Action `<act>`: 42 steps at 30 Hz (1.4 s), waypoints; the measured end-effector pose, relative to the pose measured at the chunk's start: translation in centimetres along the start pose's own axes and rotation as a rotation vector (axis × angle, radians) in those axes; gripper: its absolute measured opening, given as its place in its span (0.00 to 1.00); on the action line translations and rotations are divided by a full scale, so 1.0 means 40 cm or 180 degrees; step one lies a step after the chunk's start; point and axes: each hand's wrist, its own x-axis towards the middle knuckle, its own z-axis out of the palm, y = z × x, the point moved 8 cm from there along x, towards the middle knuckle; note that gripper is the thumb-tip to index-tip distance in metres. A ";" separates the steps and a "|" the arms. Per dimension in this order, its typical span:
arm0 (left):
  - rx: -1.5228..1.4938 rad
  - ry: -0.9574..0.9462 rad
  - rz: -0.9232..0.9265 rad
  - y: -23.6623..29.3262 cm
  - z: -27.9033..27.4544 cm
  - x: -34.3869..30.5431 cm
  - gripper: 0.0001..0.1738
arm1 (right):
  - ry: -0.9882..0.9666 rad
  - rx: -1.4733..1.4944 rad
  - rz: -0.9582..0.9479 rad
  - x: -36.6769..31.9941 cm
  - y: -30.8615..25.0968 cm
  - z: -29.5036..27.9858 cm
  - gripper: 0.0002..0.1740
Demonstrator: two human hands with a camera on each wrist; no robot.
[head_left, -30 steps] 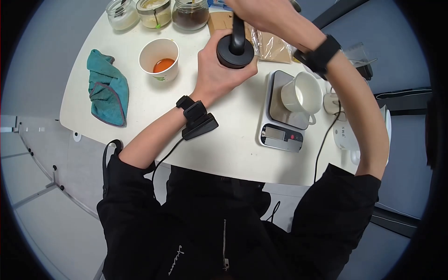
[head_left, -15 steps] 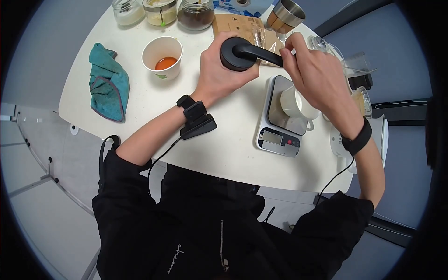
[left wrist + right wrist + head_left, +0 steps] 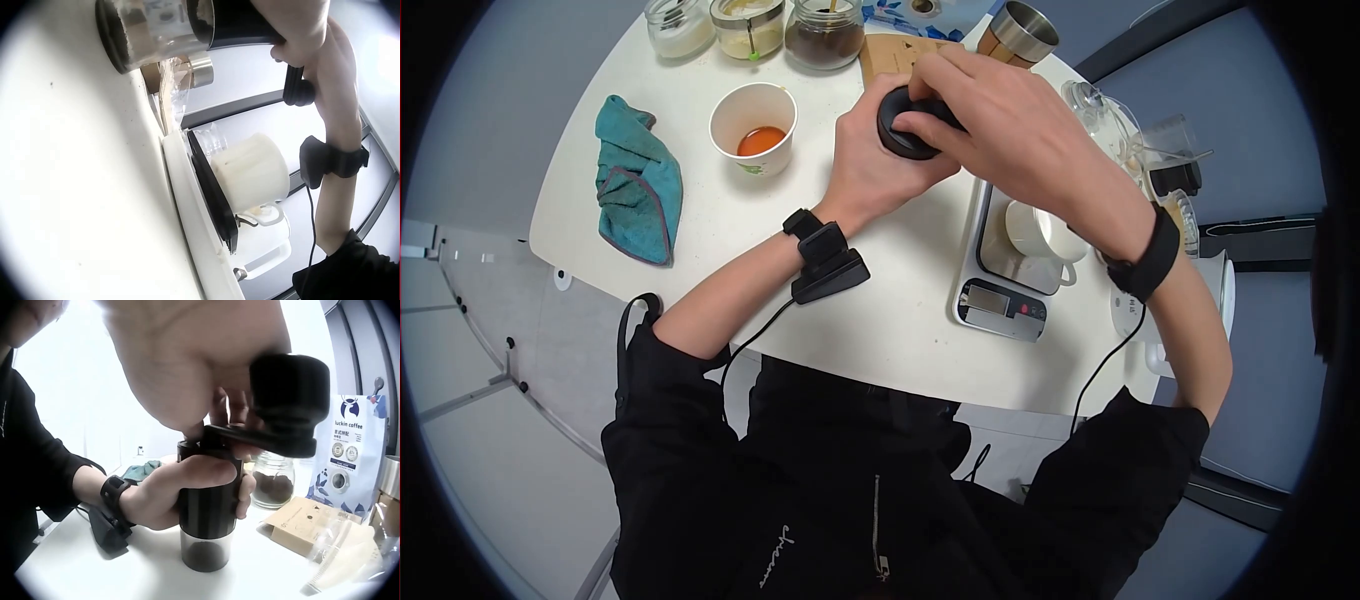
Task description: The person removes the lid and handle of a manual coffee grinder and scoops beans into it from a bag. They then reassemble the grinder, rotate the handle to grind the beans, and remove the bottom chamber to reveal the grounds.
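Note:
A black hand grinder [image 3: 209,512] with a clear lower chamber holding dark grounds stands upright on the table. My left hand [image 3: 880,150] wraps around its upper body. Over the lid, my right hand [image 3: 1010,125] has its thumb and fingers on the crank arm [image 3: 250,436] near the centre; the knob [image 3: 290,394] sticks out beyond the fingers in the right wrist view. In the left wrist view the grinder's clear chamber [image 3: 165,25] shows at the top, with the right hand [image 3: 297,28] above it.
A paper cup [image 3: 740,115] of orange-brown liquid and a teal cloth [image 3: 638,185] lie left. A scale [image 3: 1000,308] bearing a white cup [image 3: 1030,228] is right. Behind are jars [image 3: 825,40], a cardboard packet [image 3: 885,55], a steel-rimmed cup [image 3: 1025,32] and a coffee bag [image 3: 350,450].
My right hand has come from the crank's outer end in over the lid. Earlier it was further up, with the crank pointing away. My left hand keeps its hold on the grinder.

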 end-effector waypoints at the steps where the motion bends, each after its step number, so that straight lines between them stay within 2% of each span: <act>1: -0.0043 -0.0018 -0.0043 -0.006 0.002 -0.001 0.30 | -0.0226 0.0209 0.0098 0.004 0.006 0.011 0.13; 10: -0.0032 -0.0044 -0.0141 -0.005 0.002 -0.001 0.31 | -0.0450 0.0663 -0.0050 0.009 0.021 0.021 0.11; 13: 0.0056 -0.0018 -0.0102 -0.001 0.001 0.000 0.31 | -0.0127 0.0711 -0.0410 0.006 0.012 0.005 0.11; 17: 0.0008 -0.0019 -0.0054 0.000 0.001 0.000 0.31 | -0.0340 0.0620 -0.0307 0.010 0.009 0.009 0.10; 30: 0.0050 0.0011 -0.0016 -0.004 0.001 0.003 0.31 | -0.0186 0.0417 -0.0517 0.010 0.005 0.007 0.11; 34: 0.0158 0.0033 0.0047 0.001 -0.002 0.003 0.31 | -0.0173 0.0543 -0.0575 0.012 0.012 0.005 0.11; 38: 0.0091 0.0047 -0.0132 -0.006 0.001 0.002 0.30 | -0.0223 0.0640 -0.0570 0.013 0.016 -0.003 0.11; 42: 0.0072 0.0055 -0.0149 0.004 -0.001 0.002 0.29 | -0.0021 0.0823 -0.0627 0.018 0.020 -0.018 0.09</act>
